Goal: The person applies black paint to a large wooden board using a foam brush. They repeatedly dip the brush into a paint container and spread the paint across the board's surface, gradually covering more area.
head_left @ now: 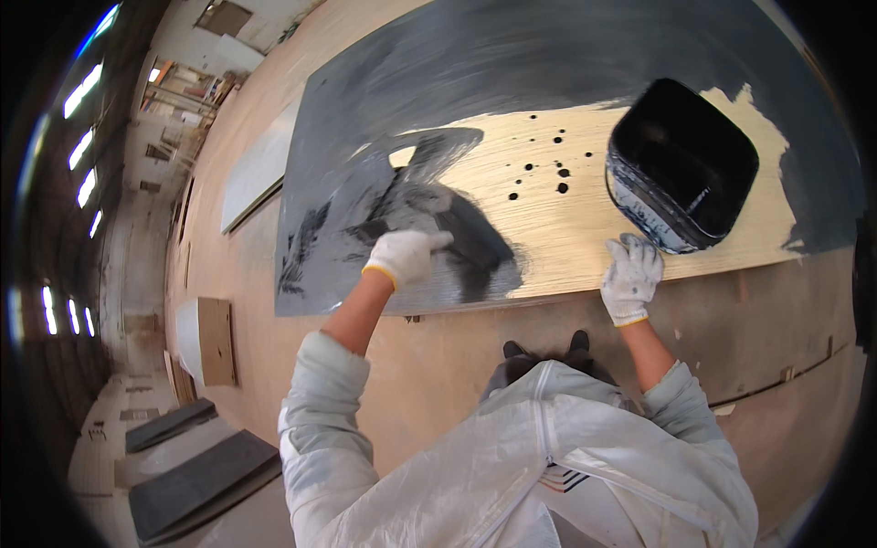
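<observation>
A large flat board (566,242) lies in front of me, its pale wood grain partly covered with dark grey paint (411,82). My left hand (405,256), in a white knit glove with a yellow cuff, is closed over the wet paint at the board's left part. Whatever it grips is hard to make out against the dark smears. Beside the near side of a square black bucket (630,196), streaked with paint, my right hand (632,274) rests at the board's edge. It is gloved too, with fingers apart and close against the bucket. Black paint drops (563,173) dot the bare wood.
Left of the board lies a pale panel (258,173). A box-like block (206,341) stands on the brown floor (256,310), with dark panels (203,484) at the lower left. Further off are cluttered shelves (190,96) and a row of bright windows (82,91).
</observation>
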{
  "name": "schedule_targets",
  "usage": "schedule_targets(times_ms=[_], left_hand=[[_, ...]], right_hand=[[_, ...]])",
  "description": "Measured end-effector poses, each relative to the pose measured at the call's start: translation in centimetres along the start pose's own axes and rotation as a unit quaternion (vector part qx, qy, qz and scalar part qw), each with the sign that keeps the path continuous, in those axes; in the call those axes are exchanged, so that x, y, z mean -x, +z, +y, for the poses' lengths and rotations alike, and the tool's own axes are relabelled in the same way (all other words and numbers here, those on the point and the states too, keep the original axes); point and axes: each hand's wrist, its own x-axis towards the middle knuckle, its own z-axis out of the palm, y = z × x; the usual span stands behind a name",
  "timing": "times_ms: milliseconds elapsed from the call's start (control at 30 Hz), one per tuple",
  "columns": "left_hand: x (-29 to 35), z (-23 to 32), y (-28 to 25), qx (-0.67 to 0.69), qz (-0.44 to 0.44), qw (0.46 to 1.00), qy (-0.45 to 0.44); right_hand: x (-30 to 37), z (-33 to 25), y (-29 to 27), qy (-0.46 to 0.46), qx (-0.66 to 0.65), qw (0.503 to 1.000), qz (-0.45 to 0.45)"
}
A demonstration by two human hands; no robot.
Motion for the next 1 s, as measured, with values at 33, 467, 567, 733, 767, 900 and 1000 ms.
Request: schedule_targets(times_ms=[33,467,567,733,767,900,1000], left_hand=[[-0.2,-1.3,0.5,0.022,0.017,0.998,-0.053],[10.8,-8.0,8.8,0.225,0.009,0.904,-0.364],[11.5,-7.6,10.1,0.168,-0.043,0.927,-0.333],[11.2,-8.9,10.1,0.15,-0.026,0.926,-0.347],[10.9,-9.5,9.9,0.144,-0.026,0.923,-0.357],[8.5,-13.1,9.9,0.108,-0.016,0.943,-0.316],[4.6,-15.8,8.3,0.1,-0.007,0.955,-0.28]], right_hand=[[-0.1,-0.5,0.0,-0.004,-0.001,1.0,-0.01],[0.3,-0.4,0.1,-0.01,0.008,0.999,-0.032],[0.5,-0.1,0.7,-0.016,0.008,1.0,-0.023],[0.6,0.0,0.5,-0.019,0.001,1.0,-0.016],[0.5,0.1,0.6,-0.017,0.001,1.0,-0.016],[0.5,-0.2,0.7,-0.02,0.012,1.0,-0.014],[0.4,-0.3,0.9,-0.011,0.019,1.0,-0.018]])
